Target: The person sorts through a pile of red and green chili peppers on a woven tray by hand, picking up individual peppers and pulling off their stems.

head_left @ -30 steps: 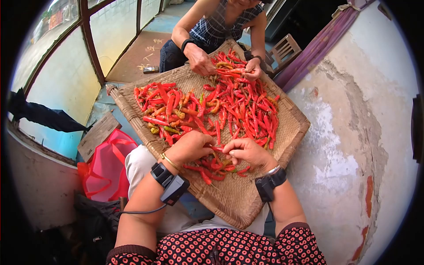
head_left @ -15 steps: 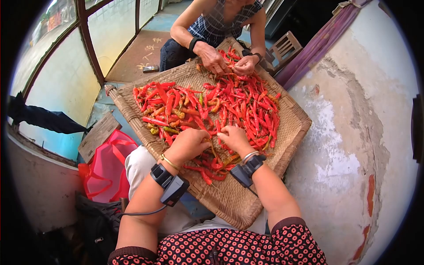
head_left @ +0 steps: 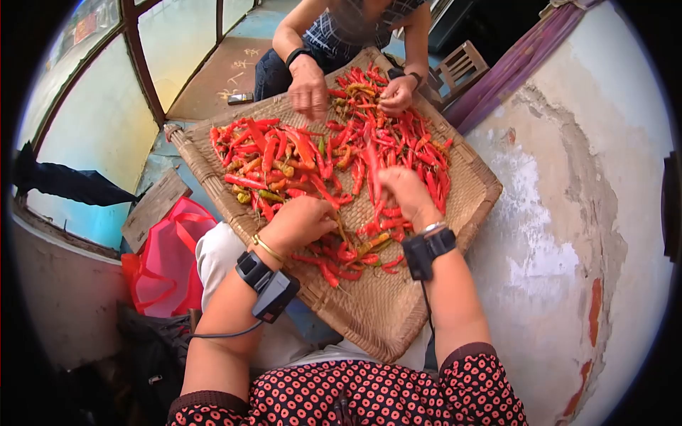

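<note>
Peppers (head_left: 346, 253) lie beneath hands (head_left: 298, 221) (head_left: 406, 193) that have moved apart.

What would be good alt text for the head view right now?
The wearer's left hand and right hand work over mostly red peppers heaped on a woven tray. Another person reaches over its far side; a pink bag sits at picture left.

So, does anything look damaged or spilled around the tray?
The wall on the right looks damaged: its plaster is worn away in a long, rough strip, with reddish patches showing low down. The chilies look uneven, some yellowish or greenish among the red, but I see none spilled off the woven tray.
</note>
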Tool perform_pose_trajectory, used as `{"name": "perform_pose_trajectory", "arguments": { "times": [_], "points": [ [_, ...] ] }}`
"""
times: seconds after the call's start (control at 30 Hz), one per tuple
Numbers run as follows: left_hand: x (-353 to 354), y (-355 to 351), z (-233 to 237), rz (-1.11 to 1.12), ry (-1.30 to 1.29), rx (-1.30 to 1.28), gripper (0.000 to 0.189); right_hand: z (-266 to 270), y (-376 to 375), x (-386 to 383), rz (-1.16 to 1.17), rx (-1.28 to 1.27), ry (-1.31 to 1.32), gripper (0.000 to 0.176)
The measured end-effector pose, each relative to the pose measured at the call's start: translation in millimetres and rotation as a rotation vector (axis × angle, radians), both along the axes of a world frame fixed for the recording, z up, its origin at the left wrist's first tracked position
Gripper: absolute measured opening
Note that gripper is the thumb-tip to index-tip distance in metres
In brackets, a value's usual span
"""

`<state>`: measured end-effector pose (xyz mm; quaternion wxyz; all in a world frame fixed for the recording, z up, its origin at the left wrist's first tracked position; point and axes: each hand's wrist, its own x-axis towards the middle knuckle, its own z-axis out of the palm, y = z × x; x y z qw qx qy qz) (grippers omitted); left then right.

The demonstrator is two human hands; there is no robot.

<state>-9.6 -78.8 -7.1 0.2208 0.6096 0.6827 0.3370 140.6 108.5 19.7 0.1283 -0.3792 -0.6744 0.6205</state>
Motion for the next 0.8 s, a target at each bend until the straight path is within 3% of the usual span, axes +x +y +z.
{"name": "perform_pose_trajectory", "arguments": {
  "times": [0.07,0.1,0.17,0.23,0.3,0.4,0.53,0.7,0.77,0.8],
  "points": [
    [0,0,-6,0.007,-0.010,0.008,0.018,6,2,-5,-0.280,-0.010,0.259,0.019],
    [0,0,-6,0.007,-0.012,0.003,0.018,3,1,-3,-0.280,-0.013,0.257,0.019],
    [0,0,-5,-0.006,-0.019,-0.003,0.019,-13,1,5,0.004,0.399,-0.095,0.023],
    [0,0,1,-0.007,-0.014,-0.026,0.018,-27,-14,18,0.453,0.726,-0.224,0.021],
    [1,-2,1,-0.013,-0.009,-0.054,0.018,-39,-30,28,0.673,1.059,-0.291,0.015],
    [0,0,-1,-0.045,0.011,-0.003,0.020,-53,-37,32,0.673,1.251,-0.282,0.011],
    [-1,-1,-1,-0.040,0.005,-0.018,0.021,-19,-39,33,0.581,1.095,-0.544,0.011],
    [-2,1,-2,-0.057,-0.003,-0.045,0.022,9,-10,40,0.645,0.833,-0.506,0.017],
    [-2,0,0,-0.042,-0.031,-0.049,0.021,12,1,39,0.493,0.674,-0.285,0.024],
    [-1,0,-1,-0.044,-0.030,-0.054,0.021,21,-2,35,0.240,0.375,-0.247,0.029]
  ]
}}
